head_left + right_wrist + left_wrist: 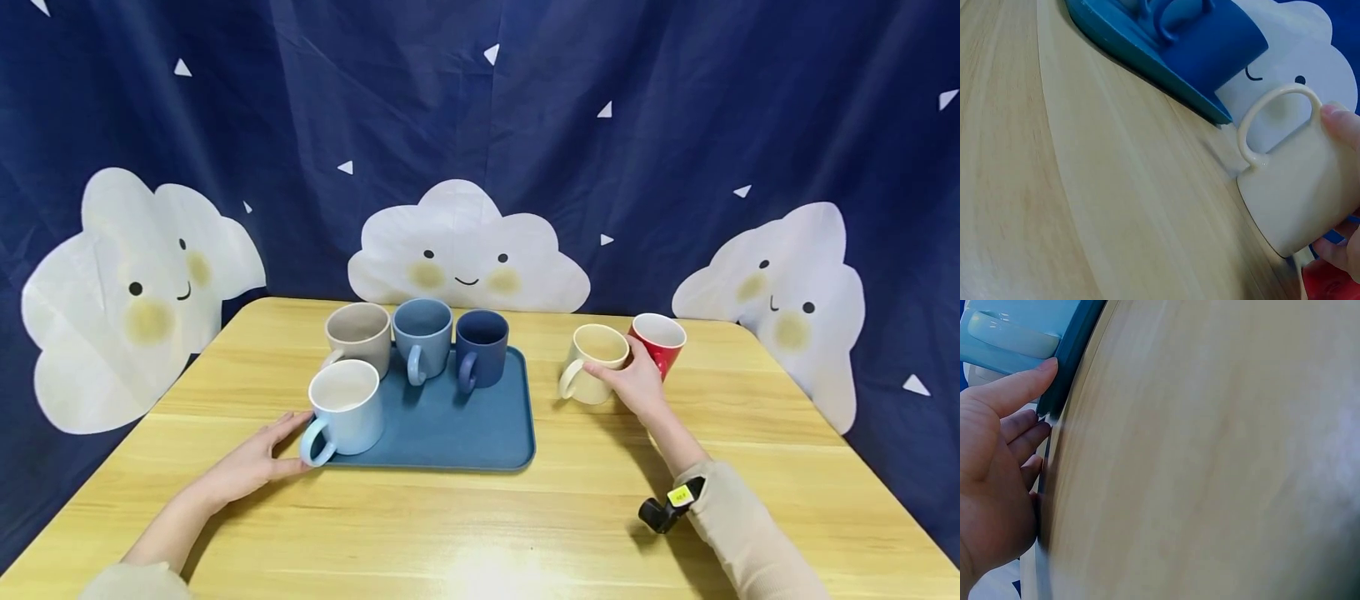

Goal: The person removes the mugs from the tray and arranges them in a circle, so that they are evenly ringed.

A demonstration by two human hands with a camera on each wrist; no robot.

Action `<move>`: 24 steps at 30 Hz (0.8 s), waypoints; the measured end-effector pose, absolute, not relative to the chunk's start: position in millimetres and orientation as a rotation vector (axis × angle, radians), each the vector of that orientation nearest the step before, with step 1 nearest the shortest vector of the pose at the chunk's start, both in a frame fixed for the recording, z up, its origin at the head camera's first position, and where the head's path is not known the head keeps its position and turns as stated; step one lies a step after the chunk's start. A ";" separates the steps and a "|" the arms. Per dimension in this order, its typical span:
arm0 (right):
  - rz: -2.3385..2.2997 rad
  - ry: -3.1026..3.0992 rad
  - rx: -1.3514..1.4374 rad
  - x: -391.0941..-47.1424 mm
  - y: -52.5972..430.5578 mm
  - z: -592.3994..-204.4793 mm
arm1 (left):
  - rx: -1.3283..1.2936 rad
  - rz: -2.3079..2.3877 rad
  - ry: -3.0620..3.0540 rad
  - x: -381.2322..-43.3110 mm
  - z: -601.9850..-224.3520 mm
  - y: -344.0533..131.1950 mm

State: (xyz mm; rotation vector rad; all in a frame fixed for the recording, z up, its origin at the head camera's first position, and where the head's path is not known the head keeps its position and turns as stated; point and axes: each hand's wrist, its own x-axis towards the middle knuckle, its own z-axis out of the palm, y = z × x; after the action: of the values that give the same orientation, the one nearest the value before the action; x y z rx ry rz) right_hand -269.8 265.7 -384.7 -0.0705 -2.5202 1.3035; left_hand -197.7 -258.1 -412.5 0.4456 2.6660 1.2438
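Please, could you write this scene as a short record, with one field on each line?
surface: wooden table
tray: blue tray, lying on the table
mugs on tray: light blue mug in front; beige mug, blue mug and dark blue mug behind
mugs off tray: cream mug and red mug, both to the right
left hand: touches the tray's near left corner
right hand: holds the cream mug
background: dark blue curtain with smiling clouds
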 end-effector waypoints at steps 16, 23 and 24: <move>1.059 -2.431 -0.002 -270.4 263.5 -382.6 | 0.459 1.251 2.661 -197.6 -410.5 -258.1; 1.012 -2.396 -0.018 -269.4 265.7 -386.1 | 0.454 1.246 2.660 -196.7 -410.9 -257.2; 1.005 -2.396 -0.020 -269.3 265.7 -386.0 | 0.453 1.246 2.659 -196.6 -410.9 -257.2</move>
State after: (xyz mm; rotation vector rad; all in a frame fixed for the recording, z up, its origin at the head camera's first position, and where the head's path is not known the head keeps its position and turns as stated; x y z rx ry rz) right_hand -269.3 265.7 -386.0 -0.0201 -2.3958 1.0052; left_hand -196.6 -257.2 -410.9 0.4531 2.6593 1.2462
